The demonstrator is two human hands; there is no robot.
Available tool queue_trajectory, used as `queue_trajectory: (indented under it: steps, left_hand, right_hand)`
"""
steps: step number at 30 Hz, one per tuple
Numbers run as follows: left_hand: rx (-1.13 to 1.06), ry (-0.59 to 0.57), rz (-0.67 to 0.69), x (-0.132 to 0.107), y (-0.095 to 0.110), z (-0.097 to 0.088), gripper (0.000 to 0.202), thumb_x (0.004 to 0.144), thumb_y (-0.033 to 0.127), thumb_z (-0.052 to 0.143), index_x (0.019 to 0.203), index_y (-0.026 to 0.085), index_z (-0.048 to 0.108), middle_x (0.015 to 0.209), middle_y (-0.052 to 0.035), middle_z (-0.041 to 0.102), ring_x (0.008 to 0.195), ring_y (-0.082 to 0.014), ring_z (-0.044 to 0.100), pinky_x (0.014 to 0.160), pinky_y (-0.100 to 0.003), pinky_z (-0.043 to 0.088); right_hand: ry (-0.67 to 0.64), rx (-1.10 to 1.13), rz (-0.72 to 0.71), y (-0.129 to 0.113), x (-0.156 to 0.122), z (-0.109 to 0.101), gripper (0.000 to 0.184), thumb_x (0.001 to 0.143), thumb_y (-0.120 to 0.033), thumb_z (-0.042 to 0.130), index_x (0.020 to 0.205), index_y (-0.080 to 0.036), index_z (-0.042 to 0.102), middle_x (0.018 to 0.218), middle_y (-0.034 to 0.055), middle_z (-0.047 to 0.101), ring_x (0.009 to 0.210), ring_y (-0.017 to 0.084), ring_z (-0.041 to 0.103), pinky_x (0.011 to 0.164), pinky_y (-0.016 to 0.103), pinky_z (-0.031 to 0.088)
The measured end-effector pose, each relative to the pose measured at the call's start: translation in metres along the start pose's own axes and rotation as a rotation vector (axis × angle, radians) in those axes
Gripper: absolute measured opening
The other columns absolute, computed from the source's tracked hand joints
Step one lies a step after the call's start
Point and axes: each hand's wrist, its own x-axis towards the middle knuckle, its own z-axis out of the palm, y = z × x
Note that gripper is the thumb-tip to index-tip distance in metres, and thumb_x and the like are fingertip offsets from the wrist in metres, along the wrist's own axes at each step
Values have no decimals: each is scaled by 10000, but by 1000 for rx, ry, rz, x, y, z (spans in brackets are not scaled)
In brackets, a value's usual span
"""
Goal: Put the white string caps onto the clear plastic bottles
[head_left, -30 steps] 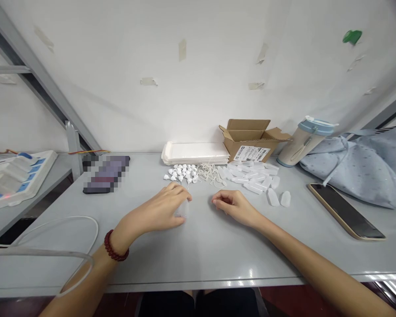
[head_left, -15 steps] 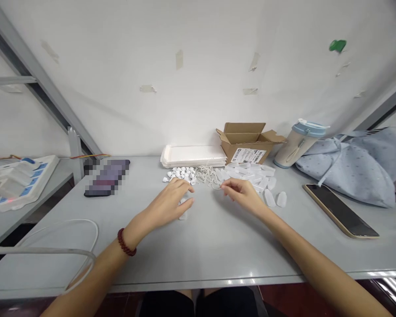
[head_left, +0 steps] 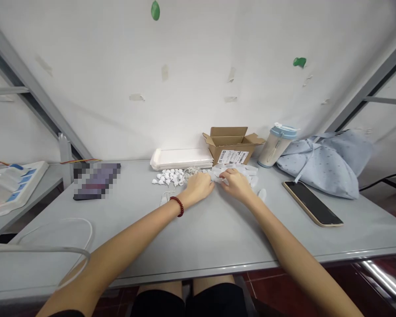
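My left hand (head_left: 199,187) is closed at the edge of the small pile of white cords (head_left: 192,171), its fingertips turned away from me. Close beside it, my right hand (head_left: 236,185) has its thumb and fingers pinched together in front of the translucent plastic pieces (head_left: 249,169). Whatever sits between the fingers of either hand is too small or hidden to make out. Small white caps (head_left: 168,177) lie in a cluster left of the cords. Behind my left wrist, a translucent piece with a looped cord (head_left: 165,199) rests on the table.
A stack of white trays (head_left: 181,159) and an open cardboard box (head_left: 231,149) stand against the wall. Further right are a tumbler (head_left: 275,145), a blue cloth bag (head_left: 320,165) and a phone (head_left: 313,204). At left lie a pixelated dark phone (head_left: 99,181) and a white cable (head_left: 86,251).
My left hand has moved right from beside the caps to the cords and closed. My right hand stays near the plastic pieces. The camera view has turned to the right.
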Motion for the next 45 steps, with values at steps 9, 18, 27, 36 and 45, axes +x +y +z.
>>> queue_trajectory:
  steps: [9, 18, 27, 36, 45]
  left_hand:
    - [-116, 47, 45, -17, -13, -14, 185, 756, 162, 476, 603, 175, 579, 577, -47, 599, 579, -195, 571, 556, -293, 375]
    - [-294, 294, 27, -55, -62, -38, 156, 812, 171, 459, 700, 188, 566, 721, -9, 646, 699, -168, 578, 642, -277, 419]
    - [-227, 481, 282, -88, -40, -31, 179, 878, 105, 430, 766, 186, 545, 724, -34, 614, 721, -176, 539, 652, -303, 452]
    - [-242, 571, 352, -89, -38, -31, 167, 905, 69, 443, 850, 178, 558, 781, -32, 645, 742, -157, 568, 679, -296, 476]
    - [-186, 654, 514, -86, -42, -24, 188, 878, 11, 457, 876, 166, 563, 849, -43, 682, 800, -153, 650, 733, -278, 541]
  right_hand:
    - [-20, 77, -32, 2, 0, -1, 322, 731, -61, 528, 1021, -118, 658, 988, 120, 699, 973, 260, 564, 796, 317, 416]
    - [-25, 920, 23, -37, -16, -16, 217, 766, -283, 601, 956, -179, 620, 929, 55, 661, 817, 175, 596, 712, 301, 462]
    - [-235, 1380, 13, -71, -41, -1, 334, 788, -331, 671, 1084, -211, 573, 964, 54, 617, 874, 164, 600, 792, 317, 493]
    - [-174, 1411, 21, -65, -40, -2, 303, 825, -325, 636, 1117, -247, 613, 973, 45, 633, 896, 171, 599, 818, 319, 496]
    - [-216, 1400, 1, -65, -39, -1, 349, 855, -316, 599, 1199, -256, 611, 795, -3, 593, 780, 140, 563, 773, 309, 439]
